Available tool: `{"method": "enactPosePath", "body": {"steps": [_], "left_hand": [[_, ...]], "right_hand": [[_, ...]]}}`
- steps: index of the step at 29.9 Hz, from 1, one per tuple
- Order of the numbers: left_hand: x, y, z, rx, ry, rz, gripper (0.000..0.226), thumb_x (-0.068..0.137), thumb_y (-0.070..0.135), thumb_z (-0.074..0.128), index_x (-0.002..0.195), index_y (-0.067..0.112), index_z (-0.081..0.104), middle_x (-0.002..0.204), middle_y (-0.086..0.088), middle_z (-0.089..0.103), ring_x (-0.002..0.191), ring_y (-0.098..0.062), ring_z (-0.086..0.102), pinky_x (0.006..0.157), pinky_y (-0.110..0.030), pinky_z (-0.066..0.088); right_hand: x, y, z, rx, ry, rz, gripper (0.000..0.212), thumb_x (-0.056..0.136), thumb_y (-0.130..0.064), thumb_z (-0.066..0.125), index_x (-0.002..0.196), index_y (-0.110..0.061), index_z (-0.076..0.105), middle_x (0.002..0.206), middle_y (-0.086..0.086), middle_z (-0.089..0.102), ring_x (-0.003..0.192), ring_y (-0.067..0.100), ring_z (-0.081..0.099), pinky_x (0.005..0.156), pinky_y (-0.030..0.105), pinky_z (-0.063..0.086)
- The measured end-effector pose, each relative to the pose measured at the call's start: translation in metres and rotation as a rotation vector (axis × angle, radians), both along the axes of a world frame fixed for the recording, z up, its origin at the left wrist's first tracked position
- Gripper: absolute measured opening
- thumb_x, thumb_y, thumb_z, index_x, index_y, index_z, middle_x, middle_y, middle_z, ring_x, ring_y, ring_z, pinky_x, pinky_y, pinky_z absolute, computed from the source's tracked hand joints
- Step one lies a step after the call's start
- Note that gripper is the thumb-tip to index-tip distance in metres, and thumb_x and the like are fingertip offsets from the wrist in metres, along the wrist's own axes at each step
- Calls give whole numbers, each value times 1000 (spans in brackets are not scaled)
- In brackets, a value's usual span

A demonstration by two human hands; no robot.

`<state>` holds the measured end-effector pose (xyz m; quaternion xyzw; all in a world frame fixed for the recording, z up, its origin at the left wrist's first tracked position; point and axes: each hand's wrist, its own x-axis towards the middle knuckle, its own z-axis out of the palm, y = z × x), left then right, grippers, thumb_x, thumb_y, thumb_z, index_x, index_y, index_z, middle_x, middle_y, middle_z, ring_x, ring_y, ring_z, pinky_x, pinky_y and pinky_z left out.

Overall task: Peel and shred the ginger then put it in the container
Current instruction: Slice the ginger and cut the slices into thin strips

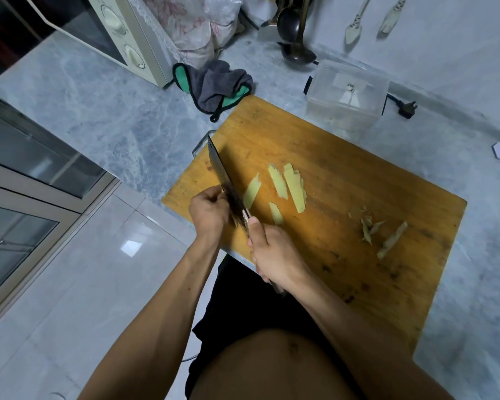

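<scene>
Fingers of the left hand (207, 210) curl in tight against the flat of the cleaver (227, 186), apparently pinning the remaining ginger piece, which sits hidden behind the blade, so whether they actually grip it cannot be told. The right hand (272, 252) wraps closed round the cleaver's handle, thumb laid along the top near the blade's heel.

To slice well here, my advice is to keep the left knuckles forward as the blade's guide, fingertips tucked back, and take thin, even cuts so the slices will later stack and shred cleanly.

Four pale ginger slices (293, 187) lie just right of the blade, at centre frame on the wooden cutting board (344, 174), close beside the left fingers but apart from them. Peel scraps (370, 226) lie further right. Beyond the board's far edge, upper right of centre, stands the clear container (347, 93), on the marble counter (98, 105).
</scene>
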<state>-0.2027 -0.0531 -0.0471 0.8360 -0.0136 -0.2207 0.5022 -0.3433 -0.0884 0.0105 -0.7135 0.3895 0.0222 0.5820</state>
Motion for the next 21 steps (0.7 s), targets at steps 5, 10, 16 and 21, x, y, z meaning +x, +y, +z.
{"method": "enactPosePath", "body": {"steps": [5,10,16,21], "left_hand": [[-3,3,-2,-22,6,21,26,92,8,56,106,15,77,97,2,76,92,-15,71,89,-36,57],[-6,4,1,-36,-22,31,27,92,5,56,108,13,76,98,2,76,86,-10,69,88,-30,57],[-8,3,3,-30,-56,18,30,91,0,53,105,13,77,86,10,71,73,-3,65,80,-27,57],[-6,6,1,-54,-52,0,32,89,-1,52,99,14,78,87,5,75,74,-5,66,79,-27,58]], "right_hand": [[-2,1,2,-57,-1,36,51,107,-45,23,72,-22,51,56,-5,47,51,12,48,61,33,42],[7,-2,1,-45,12,33,53,107,-48,23,69,-21,50,57,-4,47,52,15,47,64,38,46],[13,-3,-6,-17,11,17,53,106,-50,24,67,-23,47,56,-3,44,51,16,45,63,37,42],[10,4,-11,-119,28,78,49,107,-47,22,68,-26,42,63,-4,44,65,22,48,69,32,37]]}}
